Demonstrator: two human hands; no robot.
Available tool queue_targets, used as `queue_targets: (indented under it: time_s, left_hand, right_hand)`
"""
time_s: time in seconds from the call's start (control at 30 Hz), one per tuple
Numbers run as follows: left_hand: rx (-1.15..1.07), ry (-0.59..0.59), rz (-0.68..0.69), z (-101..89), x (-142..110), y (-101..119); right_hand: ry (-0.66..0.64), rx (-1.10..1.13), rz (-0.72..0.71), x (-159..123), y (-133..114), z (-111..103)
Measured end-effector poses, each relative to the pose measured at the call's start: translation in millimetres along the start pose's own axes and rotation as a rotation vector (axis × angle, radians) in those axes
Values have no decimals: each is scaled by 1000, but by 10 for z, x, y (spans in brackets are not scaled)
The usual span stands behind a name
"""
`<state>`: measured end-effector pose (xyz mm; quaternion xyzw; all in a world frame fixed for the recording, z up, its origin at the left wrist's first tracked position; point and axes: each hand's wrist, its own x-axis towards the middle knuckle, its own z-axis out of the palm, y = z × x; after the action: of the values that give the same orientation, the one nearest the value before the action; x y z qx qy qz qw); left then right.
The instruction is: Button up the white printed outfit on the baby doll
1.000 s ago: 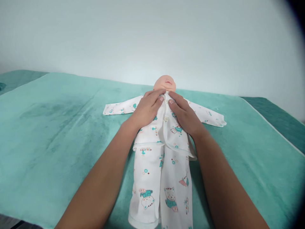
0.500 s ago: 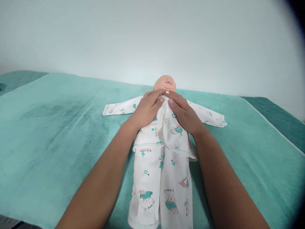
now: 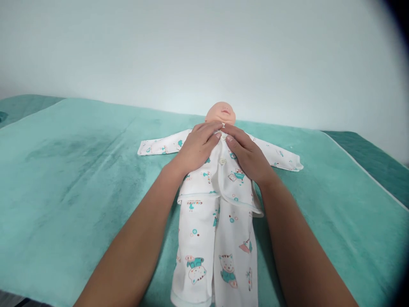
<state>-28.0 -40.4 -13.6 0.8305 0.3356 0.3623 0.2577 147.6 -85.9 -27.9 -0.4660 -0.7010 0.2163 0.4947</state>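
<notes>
A baby doll [image 3: 220, 112] lies on its back, its head toward the wall. It wears a white printed jacket [image 3: 204, 179] with buttons down the front and matching trousers [image 3: 198, 238]. Both sleeves stretch out sideways. My left hand [image 3: 200, 145] rests flat on one side of the upper chest, fingers extended toward the collar. On the other side my right hand [image 3: 245, 149] lies the same way, its fingertips close to those of my left. Between the thumbs a button [image 3: 222, 161] shows on the jacket front. Neither hand grasps anything.
A light green cloth [image 3: 79, 192] is spread under the doll, with a few creases. Darker green fabric [image 3: 367, 149] shows at the right and at the far left. A pale wall [image 3: 191, 51] stands behind. Dark floor [image 3: 12, 298] appears at the lower left corner.
Very little differs. Both hands stay on the doll's chest, with the fingertips by the collar shifted slightly; the whole view has moved a touch.
</notes>
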Motion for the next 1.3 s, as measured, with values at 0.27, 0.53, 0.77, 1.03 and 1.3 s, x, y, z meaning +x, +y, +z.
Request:
queue_targets:
  time_s: [0.27, 0.53, 0.77, 1.03, 1.3]
  left_hand:
    - [20, -1, -15, -6, 2, 3]
    - [56, -7, -32, -4, -3, 27]
    - [42, -11, -36, -5, -2, 22]
    - [44, -6, -8, -4, 2, 24]
    - [90, -8, 22, -10, 5, 13]
  right_hand:
    - [50, -66, 0, -20, 3, 6]
    - [-12, -130, -37, 13, 39, -5]
    - [-55, -139, 28, 22, 29, -22]
    - [71, 1, 137, 8, 4, 33]
    - [193, 62, 290, -41, -4, 73]
